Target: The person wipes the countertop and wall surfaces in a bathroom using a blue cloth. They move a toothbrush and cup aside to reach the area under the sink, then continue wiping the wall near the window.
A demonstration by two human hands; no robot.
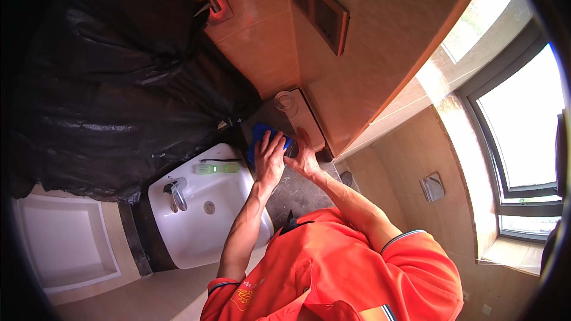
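Note:
A blue cloth point(258, 136) lies bunched on the dark stone counter point(285, 191), beyond the sink's right rim. My left hand point(269, 156) rests on it with its fingers spread; whether they grip the cloth cannot be told. Close beside it, my right hand point(306, 156) has its thumb and fingers apart, near the cloth's right edge and a pale box-like piece point(308, 118) against the wall. A clear round glass or dish point(284, 100) stands at that piece's far end. What lies beneath both palms is hidden.
To the left is a white sink point(227, 227) with a chrome faucet point(175, 196); a green-handled brush point(217, 168) and a thin black tool point(221, 160) lie on its rim. Black plastic sheeting point(102, 89) hangs behind. A wall niche point(67, 240) is at lower left, a window point(522, 120) at right.

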